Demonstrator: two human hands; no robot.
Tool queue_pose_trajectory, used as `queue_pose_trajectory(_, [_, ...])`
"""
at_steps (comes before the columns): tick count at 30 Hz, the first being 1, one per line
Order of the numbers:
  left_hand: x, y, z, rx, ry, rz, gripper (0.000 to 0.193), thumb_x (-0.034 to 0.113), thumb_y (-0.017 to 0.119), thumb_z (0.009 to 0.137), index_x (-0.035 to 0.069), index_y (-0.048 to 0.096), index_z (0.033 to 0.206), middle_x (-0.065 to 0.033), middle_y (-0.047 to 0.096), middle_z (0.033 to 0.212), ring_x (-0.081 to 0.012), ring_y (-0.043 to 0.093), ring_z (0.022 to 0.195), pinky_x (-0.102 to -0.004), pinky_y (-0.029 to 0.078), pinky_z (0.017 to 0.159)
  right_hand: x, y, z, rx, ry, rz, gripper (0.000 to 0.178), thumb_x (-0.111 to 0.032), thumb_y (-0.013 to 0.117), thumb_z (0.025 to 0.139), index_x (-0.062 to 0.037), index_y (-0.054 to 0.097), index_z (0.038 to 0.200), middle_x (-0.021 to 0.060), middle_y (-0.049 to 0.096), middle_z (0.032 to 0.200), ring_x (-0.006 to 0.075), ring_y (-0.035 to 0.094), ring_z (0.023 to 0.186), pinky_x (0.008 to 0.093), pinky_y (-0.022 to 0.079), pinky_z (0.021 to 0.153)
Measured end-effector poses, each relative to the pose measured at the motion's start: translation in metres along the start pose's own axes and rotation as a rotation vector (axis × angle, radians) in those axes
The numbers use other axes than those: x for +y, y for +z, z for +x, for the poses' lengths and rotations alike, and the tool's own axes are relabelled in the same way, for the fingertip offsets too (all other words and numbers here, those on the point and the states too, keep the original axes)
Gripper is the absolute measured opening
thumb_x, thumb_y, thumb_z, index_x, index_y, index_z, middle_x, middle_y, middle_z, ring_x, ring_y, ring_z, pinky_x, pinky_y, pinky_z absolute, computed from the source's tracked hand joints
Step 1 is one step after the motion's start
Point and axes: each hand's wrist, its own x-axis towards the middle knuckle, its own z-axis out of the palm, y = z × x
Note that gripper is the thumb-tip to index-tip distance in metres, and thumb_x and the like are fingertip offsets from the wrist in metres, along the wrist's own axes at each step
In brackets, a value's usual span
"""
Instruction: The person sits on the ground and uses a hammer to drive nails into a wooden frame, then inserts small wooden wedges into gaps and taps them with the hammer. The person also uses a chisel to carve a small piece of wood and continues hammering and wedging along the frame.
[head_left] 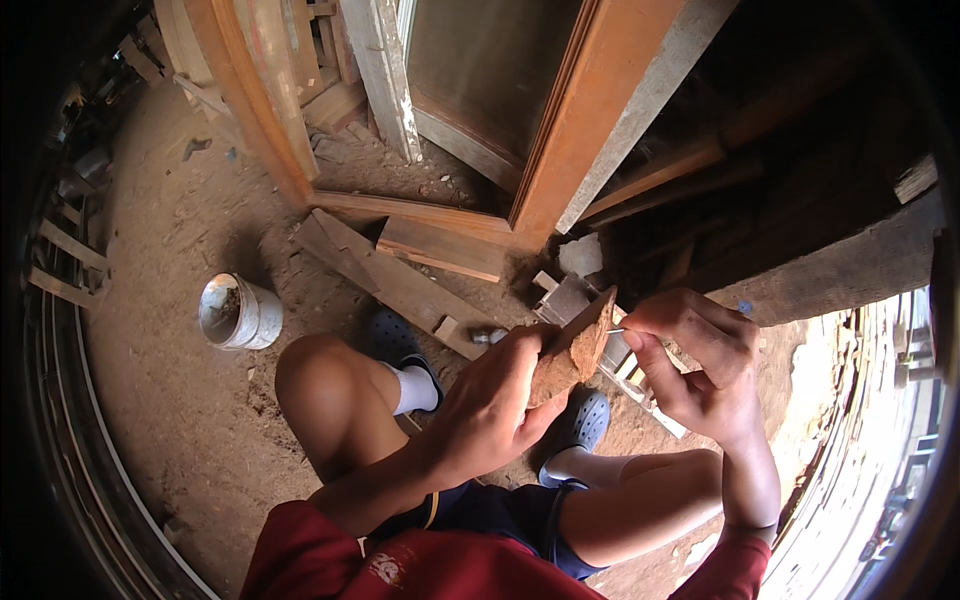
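Note:
My left hand (488,402) is wrapped round a short brown piece of wood (580,352) with a rough, splintered end, held up above my shoes. Just to its right, my right hand (708,362) pinches a thin, pale metal pin, like a nail (616,330), between thumb and forefinger. The pin's tip meets the rough end of the wood; whether it has gone in, I cannot tell. Below the hands, a light board (640,392) lies near my right shoe (588,418).
A dirty white bucket (264,318) stands on the earth floor to the left. Ahead lean orange-brown wooden frames (570,130). Loose planks (385,275) lie before them, with a small shiny metal object (487,336) at one end. A heavy beam (840,262) crosses at right.

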Motion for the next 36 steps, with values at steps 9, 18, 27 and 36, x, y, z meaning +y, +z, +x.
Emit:
queue_pose_trajectory(9, [-0.013, 0.010, 0.001, -0.139, -0.097, 0.082, 0.039, 0.010, 0.063, 0.088, -0.004, 0.040, 0.117, -0.0232, 0.058, 0.099, -0.0394, 0.061, 0.087, -0.0439, 0.048, 0.073, 0.008, 0.012, -0.017, 0.026, 0.134, 0.024, 0.014, 0.005, 0.067, 0.076, 0.0008, 0.065, 0.089, 0.0136, 0.066, 0.077, 0.0289, 0.067, 0.065, 0.0345, 0.052, 0.057])
queue_pose_trajectory(18, [-0.018, 0.019, 0.005, -0.119, -0.037, 0.013, 0.037, 0.010, 0.065, 0.087, -0.005, 0.040, 0.111, -0.0233, 0.061, 0.094, -0.0356, 0.065, 0.084, -0.0402, 0.050, 0.070, 0.016, 0.008, -0.024, 0.022, 0.241, 0.183, 0.011, 0.005, 0.068, 0.077, 0.0025, 0.065, 0.087, 0.0136, 0.066, 0.076, 0.0274, 0.066, 0.064, 0.0327, 0.051, 0.057])
queue_pose_trajectory(27, [-0.016, 0.018, 0.006, -0.155, -0.113, 0.002, 0.038, 0.008, 0.065, 0.084, -0.006, 0.042, 0.111, -0.0267, 0.057, 0.095, -0.0432, 0.059, 0.084, -0.0444, 0.048, 0.072, 0.046, 0.015, -0.025, -0.045, 0.381, 0.515, 0.010, 0.006, 0.065, 0.078, 0.0031, 0.064, 0.088, 0.0139, 0.065, 0.081, 0.0265, 0.066, 0.067, 0.0318, 0.051, 0.060])
queue_pose_trajectory(36, [-0.027, 0.026, 0.003, -0.138, -0.169, 0.019, 0.036, 0.010, 0.065, 0.087, -0.005, 0.040, 0.109, -0.0251, 0.059, 0.089, -0.0414, 0.061, 0.079, -0.0436, 0.048, 0.067, 0.051, 0.017, -0.021, -0.074, 0.238, 0.308, 0.013, 0.006, 0.063, 0.077, 0.0030, 0.064, 0.089, 0.0155, 0.065, 0.079, 0.0271, 0.068, 0.072, 0.0342, 0.053, 0.064])
